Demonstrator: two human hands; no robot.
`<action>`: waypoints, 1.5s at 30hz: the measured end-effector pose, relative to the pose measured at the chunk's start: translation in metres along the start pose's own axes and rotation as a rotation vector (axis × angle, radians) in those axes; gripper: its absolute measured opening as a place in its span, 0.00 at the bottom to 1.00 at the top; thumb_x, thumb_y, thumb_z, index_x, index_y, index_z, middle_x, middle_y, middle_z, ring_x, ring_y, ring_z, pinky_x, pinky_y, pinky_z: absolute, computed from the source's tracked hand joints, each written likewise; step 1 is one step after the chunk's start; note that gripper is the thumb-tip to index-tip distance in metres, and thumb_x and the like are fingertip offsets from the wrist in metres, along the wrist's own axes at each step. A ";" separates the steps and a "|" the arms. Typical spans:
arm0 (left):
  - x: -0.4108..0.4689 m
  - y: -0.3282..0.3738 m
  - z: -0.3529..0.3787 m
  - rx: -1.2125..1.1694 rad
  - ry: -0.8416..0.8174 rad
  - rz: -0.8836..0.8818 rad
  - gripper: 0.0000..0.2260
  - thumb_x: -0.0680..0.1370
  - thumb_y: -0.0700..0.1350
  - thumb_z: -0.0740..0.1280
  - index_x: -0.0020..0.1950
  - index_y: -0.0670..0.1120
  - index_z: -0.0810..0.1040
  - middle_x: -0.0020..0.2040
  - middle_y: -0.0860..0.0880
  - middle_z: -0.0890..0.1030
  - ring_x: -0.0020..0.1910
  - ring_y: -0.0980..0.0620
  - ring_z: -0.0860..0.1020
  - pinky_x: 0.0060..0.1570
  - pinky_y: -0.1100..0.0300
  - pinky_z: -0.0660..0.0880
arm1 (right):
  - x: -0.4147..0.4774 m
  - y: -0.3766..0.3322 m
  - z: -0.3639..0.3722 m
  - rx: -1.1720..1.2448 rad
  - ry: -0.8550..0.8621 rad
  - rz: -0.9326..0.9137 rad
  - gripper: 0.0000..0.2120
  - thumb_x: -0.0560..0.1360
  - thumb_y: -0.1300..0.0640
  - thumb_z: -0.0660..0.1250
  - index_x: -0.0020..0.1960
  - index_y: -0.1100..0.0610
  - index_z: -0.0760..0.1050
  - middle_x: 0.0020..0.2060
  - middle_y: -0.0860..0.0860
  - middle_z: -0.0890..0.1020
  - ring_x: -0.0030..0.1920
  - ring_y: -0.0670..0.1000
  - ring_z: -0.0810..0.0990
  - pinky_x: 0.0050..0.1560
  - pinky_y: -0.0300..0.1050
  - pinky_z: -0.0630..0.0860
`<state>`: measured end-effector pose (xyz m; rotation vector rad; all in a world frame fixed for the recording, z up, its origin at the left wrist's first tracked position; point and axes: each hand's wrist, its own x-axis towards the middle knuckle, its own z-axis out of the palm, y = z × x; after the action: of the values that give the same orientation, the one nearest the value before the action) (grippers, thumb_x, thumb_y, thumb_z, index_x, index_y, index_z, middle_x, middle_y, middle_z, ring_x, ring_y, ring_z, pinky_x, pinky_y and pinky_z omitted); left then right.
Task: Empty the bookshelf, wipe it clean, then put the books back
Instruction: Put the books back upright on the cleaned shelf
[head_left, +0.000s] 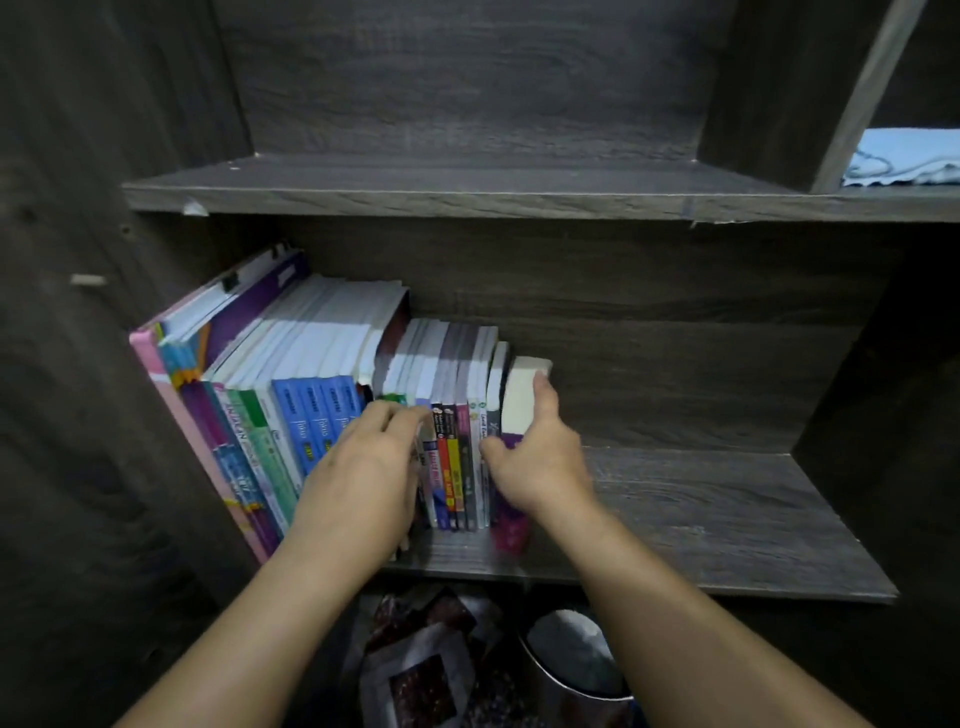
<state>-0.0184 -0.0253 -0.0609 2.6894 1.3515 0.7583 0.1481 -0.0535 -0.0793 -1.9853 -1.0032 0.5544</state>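
Note:
A row of upright books (291, 395) fills the left half of the middle shelf (727, 519) of a dark wooden bookshelf. My right hand (540, 457) grips a purple-spined book (519, 400) at the right end of the row, thumb on its spine side and fingers over its top edge. My left hand (369, 462) rests with straight fingers against the spines of the thin books in the middle of the row (457, 467). The right half of this shelf is bare.
The upper shelf (467, 182) holds nothing in the middle bay. A light blue cloth (904, 158) lies on the shelf in the right bay. Below the middle shelf are patterned bags (426, 670) and a round container (576, 660).

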 end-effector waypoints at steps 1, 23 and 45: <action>0.001 0.000 0.000 -0.014 0.012 -0.014 0.24 0.79 0.43 0.64 0.74 0.51 0.65 0.64 0.52 0.70 0.59 0.49 0.75 0.53 0.53 0.75 | 0.001 -0.002 0.002 -0.028 0.033 -0.034 0.39 0.76 0.53 0.68 0.78 0.44 0.49 0.59 0.53 0.78 0.53 0.53 0.77 0.52 0.41 0.71; 0.002 0.002 0.015 -0.078 0.023 -0.014 0.26 0.80 0.42 0.63 0.76 0.47 0.61 0.69 0.50 0.67 0.61 0.51 0.74 0.58 0.59 0.73 | 0.032 0.028 -0.019 -0.040 -0.193 -0.344 0.50 0.68 0.62 0.74 0.77 0.38 0.49 0.75 0.47 0.61 0.62 0.52 0.76 0.60 0.45 0.76; 0.019 0.026 0.048 0.297 0.060 0.122 0.36 0.68 0.45 0.73 0.74 0.49 0.64 0.70 0.40 0.67 0.67 0.39 0.65 0.62 0.43 0.69 | 0.033 0.037 -0.038 -0.099 -0.312 -0.242 0.44 0.76 0.65 0.65 0.79 0.41 0.41 0.75 0.49 0.63 0.72 0.51 0.66 0.68 0.46 0.66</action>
<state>0.0316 -0.0185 -0.0895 3.0247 1.4269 0.7022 0.2097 -0.0579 -0.0895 -1.8603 -1.4650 0.7034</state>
